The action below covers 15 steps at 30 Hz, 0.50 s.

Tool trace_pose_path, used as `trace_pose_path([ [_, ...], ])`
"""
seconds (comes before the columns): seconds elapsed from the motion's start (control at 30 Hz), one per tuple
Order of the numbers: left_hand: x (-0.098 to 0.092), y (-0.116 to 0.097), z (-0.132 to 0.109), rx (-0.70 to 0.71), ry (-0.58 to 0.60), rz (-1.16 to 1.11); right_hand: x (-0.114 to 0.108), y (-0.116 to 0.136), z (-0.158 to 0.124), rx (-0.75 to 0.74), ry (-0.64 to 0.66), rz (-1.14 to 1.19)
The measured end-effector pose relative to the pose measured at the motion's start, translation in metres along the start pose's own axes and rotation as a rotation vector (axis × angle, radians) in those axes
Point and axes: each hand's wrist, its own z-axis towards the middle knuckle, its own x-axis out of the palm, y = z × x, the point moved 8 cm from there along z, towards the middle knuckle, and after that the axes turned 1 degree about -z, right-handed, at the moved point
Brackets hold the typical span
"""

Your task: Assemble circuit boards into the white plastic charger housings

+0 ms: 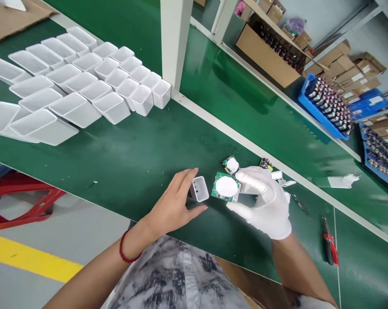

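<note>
My left hand (177, 197), bare with a red cord bracelet, has its thumb and fingers spread around a small white plastic box (200, 189). The box's open end faces up, with dark slots visible inside; a gap shows between it and the thumb. Just to the right, my right hand (264, 199) in a white glove holds a green circuit board (226, 186) by its edges, between thumb and fingers. A round white pad covers much of that board. Behind it lies a smaller circuit board (231, 165) with a similar white pad.
Rows of open white plastic boxes (84, 88) stand at the back left. Red-handled pliers (329, 242) and tweezers (301, 205) lie to the right. A white post (174, 47) rises from the table rail. Beyond it is a blue bin (325, 105) of parts. A red stool (23, 201) stands below left.
</note>
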Motion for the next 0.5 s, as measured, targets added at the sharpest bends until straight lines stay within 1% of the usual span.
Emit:
trace_pose_path([
  [0.1,-0.001,-0.012,0.003,0.150,0.070,0.023,0.002,-0.009,-0.003,0.009,-0.003,0.013],
  [0.13,-0.001,-0.014,0.004,0.175,0.068,0.031,0.003,-0.011,-0.004,0.013,0.000,0.010],
  [0.17,0.000,-0.014,0.005,0.182,0.042,0.054,0.003,-0.013,-0.005,0.021,0.001,-0.003],
  [0.2,0.000,-0.014,0.004,0.167,-0.010,0.093,0.003,-0.014,-0.007,0.032,-0.002,-0.025],
  [0.27,0.001,-0.011,0.000,0.092,-0.116,0.191,0.000,-0.015,-0.008,0.047,-0.016,-0.083],
  [0.33,0.002,-0.013,-0.008,0.050,-0.175,0.245,-0.003,-0.011,-0.009,0.034,-0.014,-0.128],
  [0.37,0.002,-0.014,-0.012,0.047,-0.180,0.236,-0.004,-0.009,-0.008,0.019,-0.004,-0.144],
  [0.43,-0.003,-0.015,-0.014,0.048,-0.149,0.177,-0.005,-0.003,-0.006,-0.031,0.034,-0.169],
  [0.47,-0.006,-0.014,-0.012,0.043,-0.118,0.145,-0.005,0.001,-0.005,-0.062,0.055,-0.182],
  [0.5,-0.007,-0.012,-0.008,0.040,-0.062,0.118,-0.004,0.004,-0.003,-0.095,0.078,-0.197],
])
